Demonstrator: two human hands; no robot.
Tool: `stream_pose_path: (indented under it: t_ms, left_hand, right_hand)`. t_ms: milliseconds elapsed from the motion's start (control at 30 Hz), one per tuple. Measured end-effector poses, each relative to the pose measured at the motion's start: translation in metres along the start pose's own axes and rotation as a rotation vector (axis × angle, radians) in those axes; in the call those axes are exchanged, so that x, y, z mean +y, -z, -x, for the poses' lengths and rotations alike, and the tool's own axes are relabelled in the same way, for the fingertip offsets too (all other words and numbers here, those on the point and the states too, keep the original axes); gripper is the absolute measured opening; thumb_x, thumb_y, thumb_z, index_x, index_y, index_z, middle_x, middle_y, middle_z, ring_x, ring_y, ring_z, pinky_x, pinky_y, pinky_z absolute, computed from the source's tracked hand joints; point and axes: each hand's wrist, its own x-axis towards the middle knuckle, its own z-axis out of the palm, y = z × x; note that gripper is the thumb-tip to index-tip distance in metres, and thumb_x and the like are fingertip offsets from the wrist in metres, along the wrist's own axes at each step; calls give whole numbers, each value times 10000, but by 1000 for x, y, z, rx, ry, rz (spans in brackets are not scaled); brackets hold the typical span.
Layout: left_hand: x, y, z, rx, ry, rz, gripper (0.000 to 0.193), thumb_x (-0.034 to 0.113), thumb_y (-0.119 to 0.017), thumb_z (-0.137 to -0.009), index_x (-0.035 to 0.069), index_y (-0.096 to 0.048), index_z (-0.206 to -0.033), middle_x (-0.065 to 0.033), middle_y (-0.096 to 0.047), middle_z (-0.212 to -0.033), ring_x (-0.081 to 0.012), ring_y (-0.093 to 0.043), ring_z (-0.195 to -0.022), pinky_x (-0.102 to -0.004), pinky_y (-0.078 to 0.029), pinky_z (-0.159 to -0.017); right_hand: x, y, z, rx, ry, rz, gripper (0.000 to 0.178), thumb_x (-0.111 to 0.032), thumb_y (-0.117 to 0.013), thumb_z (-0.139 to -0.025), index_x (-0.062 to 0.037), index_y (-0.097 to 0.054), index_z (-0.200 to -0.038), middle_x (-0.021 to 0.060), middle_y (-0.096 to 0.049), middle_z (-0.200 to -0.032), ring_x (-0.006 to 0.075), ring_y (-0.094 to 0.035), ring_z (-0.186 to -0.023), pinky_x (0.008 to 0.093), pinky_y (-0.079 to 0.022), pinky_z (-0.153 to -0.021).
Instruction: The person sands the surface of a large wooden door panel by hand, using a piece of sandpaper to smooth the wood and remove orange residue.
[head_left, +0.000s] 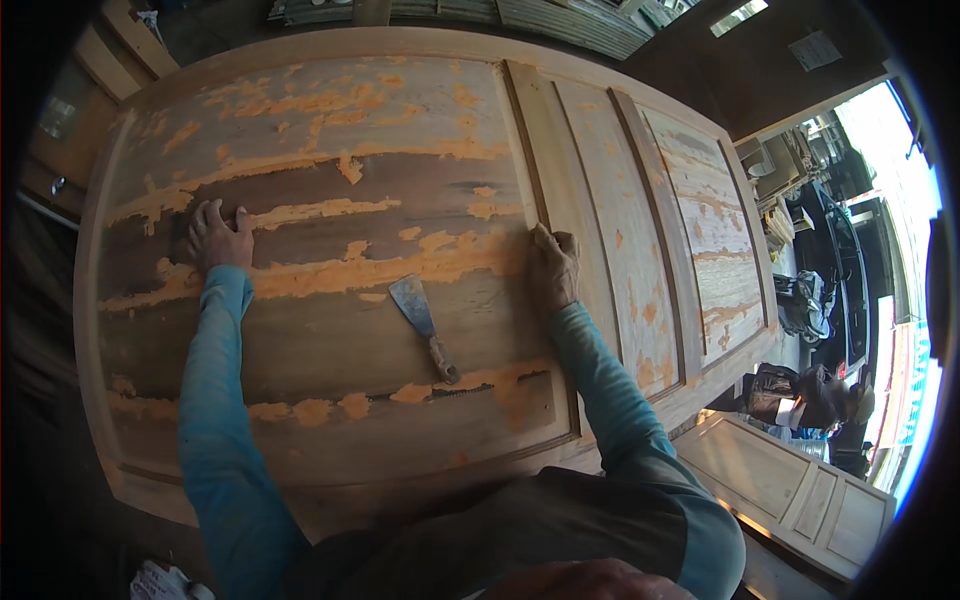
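Flat on the door (pixel 330 330), both hands press patched filler: left hand (pixel 218 238) at 9 o'clock, fingers spread; right hand (pixel 553 270) at 3, fingers together. Knife (pixel 422 325) lies unheld between them.

Setting: a woodworking or joinery workshop, partly open to daylight. A large unfinished panelled wooden door (pixel 420 250) lies flat and fills the centre of the frame, its bare boards smeared with streaks and blobs of orange wood filler (pixel 330 212). A metal putty knife (pixel 422 325) with a wooden handle lies loose on the door's lower middle. A second panelled door (pixel 790 490), pale and bare, lies at the lower right. Stacked timber offcuts (pixel 125 45) show at the upper left; corrugated sheeting (pixel 570 22) runs along the top edge. At the right edge the space opens to bright outdoor light, with cluttered goods and dark bags (pixel 810 395) nearby.
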Motion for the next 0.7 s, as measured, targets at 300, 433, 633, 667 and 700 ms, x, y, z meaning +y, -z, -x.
stream_pose_path:
  t_ms: [300, 433, 633, 667, 700]
  left_hand:
    - [2, -2, -1, 2, -56, 9, 490, 466, -588, -921, 177, -549, -1316, -67, -482, -1434, -313, -411, -1365, -531, -305, -1130]
    - [-3, -7, -4, 14, -55, 23, 482, 469, -598, -918, 185, -554, -1305, -64, -491, -1423, -311, -410, -1365, -530, -299, -1129]
    - [-10, -7, 1, 64, -94, -32, 481, 455, -613, -925, 157, -566, -1299, -103, -516, -1400, -331, -442, -1334, -498, -335, -1108]
    - [-12, -11, 1, 80, -98, -46, 478, 454, -615, -924, 158, -569, -1296, -104, -514, -1403, -332, -442, -1335, -499, -336, -1108]
    - [-10, -12, -5, 70, -82, -25, 495, 474, -604, -922, 164, -560, -1306, -94, -498, -1420, -322, -421, -1354, -507, -311, -1122]
  right_hand:
    - [57, -148, -251, -54, 55, 216, 223, -257, -586, -892, -122, -684, -1040, 189, -573, -1123, 373, -525, -1101, 447, -438, -954]
    - [57, -156, -254, -59, 8, 119, 217, -256, -585, -896, -114, -682, -1028, 184, -574, -1125, 371, -527, -1099, 446, -442, -945]
    - [10, 1, -2, -82, 74, -48, 245, -85, -600, -933, -67, -676, -1165, 176, -604, -985, 375, -592, -957, 470, -505, -824]
    - [4, 24, 31, -94, 64, -21, 241, -90, -600, -936, -72, -675, -1164, 175, -602, -982, 374, -593, -950, 464, -506, -819]
    - [0, 34, 48, -97, 50, -4, 236, -94, -600, -939, -77, -675, -1162, 174, -599, -979, 374, -594, -943, 459, -507, -814]
